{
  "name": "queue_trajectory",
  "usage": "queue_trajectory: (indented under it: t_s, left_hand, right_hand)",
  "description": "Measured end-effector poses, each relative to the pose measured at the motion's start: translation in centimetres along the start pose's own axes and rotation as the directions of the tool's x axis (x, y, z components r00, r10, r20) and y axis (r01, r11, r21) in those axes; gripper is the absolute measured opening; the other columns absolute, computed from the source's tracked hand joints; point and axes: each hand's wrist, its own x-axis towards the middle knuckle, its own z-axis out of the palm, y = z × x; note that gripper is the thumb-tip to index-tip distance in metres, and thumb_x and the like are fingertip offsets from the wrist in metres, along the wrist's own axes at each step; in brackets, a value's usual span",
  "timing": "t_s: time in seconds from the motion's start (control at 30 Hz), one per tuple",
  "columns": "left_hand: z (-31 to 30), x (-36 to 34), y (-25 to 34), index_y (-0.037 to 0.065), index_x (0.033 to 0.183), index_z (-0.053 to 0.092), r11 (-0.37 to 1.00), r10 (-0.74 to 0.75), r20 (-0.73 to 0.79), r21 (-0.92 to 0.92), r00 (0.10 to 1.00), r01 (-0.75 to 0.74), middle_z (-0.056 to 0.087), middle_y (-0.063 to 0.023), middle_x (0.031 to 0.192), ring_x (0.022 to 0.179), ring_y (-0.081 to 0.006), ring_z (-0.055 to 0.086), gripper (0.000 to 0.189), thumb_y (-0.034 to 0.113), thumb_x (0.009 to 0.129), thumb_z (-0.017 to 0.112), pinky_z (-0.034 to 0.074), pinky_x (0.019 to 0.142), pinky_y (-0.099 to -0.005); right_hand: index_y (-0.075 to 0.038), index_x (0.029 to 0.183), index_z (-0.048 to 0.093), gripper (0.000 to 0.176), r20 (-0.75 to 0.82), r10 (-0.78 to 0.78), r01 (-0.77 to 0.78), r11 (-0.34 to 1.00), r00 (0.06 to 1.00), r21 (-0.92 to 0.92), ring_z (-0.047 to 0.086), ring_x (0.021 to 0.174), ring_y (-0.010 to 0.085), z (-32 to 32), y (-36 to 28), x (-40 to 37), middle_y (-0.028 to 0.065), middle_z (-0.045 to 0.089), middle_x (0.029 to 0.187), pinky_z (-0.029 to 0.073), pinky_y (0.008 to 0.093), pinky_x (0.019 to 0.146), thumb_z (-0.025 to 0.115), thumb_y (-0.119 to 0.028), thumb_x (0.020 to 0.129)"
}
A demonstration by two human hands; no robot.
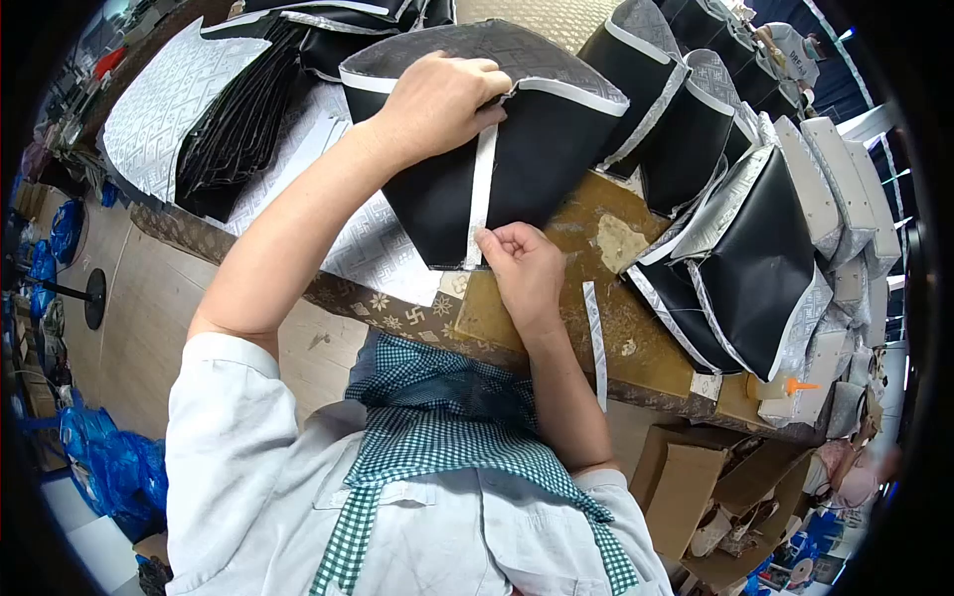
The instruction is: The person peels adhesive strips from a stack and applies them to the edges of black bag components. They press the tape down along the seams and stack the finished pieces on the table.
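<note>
A black leather-like piece (542, 149) with grey patterned lining and white edging stands open-topped on the table in front of me. A narrow white strip (481, 194) runs down its middle seam. My left hand (442, 104) is closed on its upper edge at the seam, fingers curled over the rim. Down at the strip's lower end, my right hand (525, 273) pinches between thumb and forefinger. A loose white strip (595, 343) hangs over the table's front edge, right of my right hand.
A stack of black lined panels (224, 124) lies at left. More black pieces (750, 263) stand along the right, beside grey padded parts (825, 189). An orange-tipped bottle (775, 386) sits near the right corner. A cardboard box (686, 492) with shoes is below. Another person (792, 55) is far right.
</note>
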Motion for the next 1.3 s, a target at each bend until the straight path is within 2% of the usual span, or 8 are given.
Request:
queue_trajectory:
  t_s: [0.1, 0.2, 0.23, 0.57, 0.73, 0.8, 1.03, 1.3]
  left_hand:
    - [2.2, -0.3, -1.2, 0.004, 0.086, 0.064, 0.999, -0.044, -0.012, -0.03, 0.999, 0.044, 0.064, -0.0085, 0.084, 0.079, -0.0323, 0.064, 0.021, 0.021, 0.078, 0.074, 0.05, 0.07, -0.0421]
    - [4.3, -0.9, -2.3, 0.004, 0.09, 0.065, 0.985, -0.145, 0.048, -0.084, 0.988, 0.149, 0.065, -0.0092, 0.087, 0.081, -0.0337, 0.065, 0.021, 0.021, 0.078, 0.073, 0.051, 0.068, -0.0447]
    - [4.9, -1.1, -2.6, 0.005, 0.091, 0.066, 0.981, -0.177, 0.072, -0.07, 0.982, 0.182, 0.066, -0.0095, 0.088, 0.082, -0.0334, 0.065, 0.021, 0.021, 0.078, 0.073, 0.052, 0.07, -0.0446]
    - [11.0, -2.5, -5.2, 0.008, 0.103, 0.069, 0.862, -0.437, 0.417, -0.061, 0.797, 0.504, 0.069, -0.016, 0.093, 0.09, -0.0356, 0.066, 0.033, 0.032, 0.08, 0.072, 0.052, 0.079, -0.0455]
    - [11.4, -2.2, -6.0, 0.009, 0.108, 0.069, 0.82, -0.462, 0.497, -0.077, 0.734, 0.568, 0.07, -0.0159, 0.097, 0.092, -0.0347, 0.066, 0.038, 0.033, 0.078, 0.073, 0.052, 0.08, -0.0441]
    - [11.9, -2.6, -6.5, 0.006, 0.112, 0.068, 0.799, -0.458, 0.464, -0.158, 0.758, 0.58, 0.07, -0.0177, 0.096, 0.09, -0.0347, 0.067, 0.044, 0.032, 0.078, 0.074, 0.052, 0.08, -0.0425]
    - [13.6, -3.2, -7.6, 0.005, 0.119, 0.066, 0.662, -0.464, 0.513, -0.341, 0.722, 0.668, 0.07, -0.0186, 0.103, 0.096, -0.033, 0.067, 0.051, 0.031, 0.076, 0.075, 0.052, 0.086, -0.04]
    - [13.2, -3.6, -6.7, -0.001, 0.108, 0.067, 0.674, -0.481, 0.446, -0.363, 0.755, 0.643, 0.066, -0.0125, 0.079, 0.073, -0.0216, 0.061, 0.037, 0.023, 0.08, 0.073, 0.048, 0.071, -0.0359]
  right_hand:
    - [-0.004, 0.083, 0.07, 0.011, -0.015, -0.129, 0.115, 0.931, 0.992, -0.347, 0.06, 0.067, 0.0165, -0.2, -1.4, -0.1, 0.0038, 0.065, 0.08, 0.049, 0.0296, 0.063, 0.075, -0.011, 0.077]
    - [-0.008, 0.095, 0.071, 0.021, -0.079, -0.556, 0.473, 0.766, 0.828, -0.435, 0.062, 0.086, 0.0237, 0.4, -1.7, 0.1, 0.0041, 0.066, 0.099, 0.051, 0.034, 0.076, 0.073, -0.008, 0.074]
    - [-0.008, 0.105, 0.07, 0.03, 0.041, -0.575, 0.541, 0.739, 0.817, -0.402, 0.059, 0.098, 0.0243, 0.2, -1.4, 0.0, 0.0035, 0.065, 0.111, 0.05, 0.0352, 0.086, 0.071, -0.008, 0.075]
    - [0.0, 0.097, 0.072, 0.025, 0.297, -0.489, 0.57, 0.749, 0.82, -0.338, 0.061, 0.096, 0.0271, -0.9, -0.3, 0.0, 0.0095, 0.069, 0.108, 0.052, 0.0351, 0.086, 0.073, -0.012, 0.075]
    - [0.0, 0.134, 0.051, 0.054, 0.385, -0.43, 0.56, 0.75, 0.817, -0.352, 0.047, 0.124, 0.0339, 2.9, 0.2, 7.0, 0.0162, 0.049, 0.142, 0.04, 0.0396, 0.104, 0.062, -0.03, 0.09]
    - [0.001, 0.14, 0.045, 0.062, 0.455, -0.347, 0.545, 0.717, 0.82, -0.435, 0.04, 0.134, 0.0321, 4.3, 0.7, 9.0, 0.0178, 0.041, 0.149, 0.029, 0.0425, 0.113, 0.055, -0.039, 0.094]
    - [0.0, 0.145, 0.039, 0.077, 0.511, -0.258, 0.524, 0.699, 0.82, -0.487, 0.028, 0.144, 0.0312, 3.5, 0.5, 5.3, 0.0171, 0.033, 0.154, 0.019, 0.0515, 0.117, 0.056, -0.051, 0.09]
    - [0.002, 0.144, 0.04, 0.079, 0.465, -0.387, 0.586, 0.685, 0.797, -0.434, 0.034, 0.141, 0.0328, 0.6, 0.4, -3.9, 0.0176, 0.036, 0.152, 0.025, 0.0572, 0.113, 0.069, -0.04, 0.083]
